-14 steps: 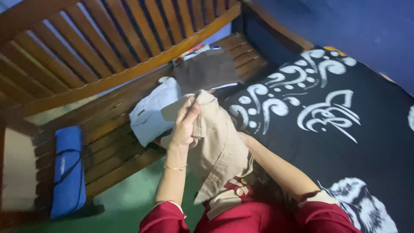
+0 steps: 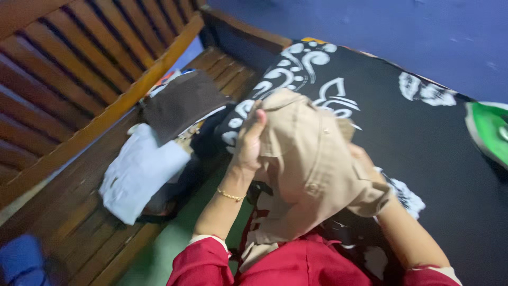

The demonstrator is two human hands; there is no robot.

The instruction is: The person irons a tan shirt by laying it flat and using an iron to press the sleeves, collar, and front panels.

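The beige shirt point(image 2: 312, 159) now hangs higher and further right than half a second ago, lifted over the black patterned cloth point(image 2: 423, 137). The left hand point(image 2: 247, 145) pinches its upper edge with closed fingers; the right hand point(image 2: 365, 159) grips the other side, mostly hidden behind the fabric. Left of them, folded clothes point(image 2: 140, 172) lie on the wooden bench point(image 2: 69, 212).

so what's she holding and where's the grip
A beige shirt. The left hand pinches its upper left edge; the right hand, mostly hidden behind the cloth, holds the right side near a sleeve.
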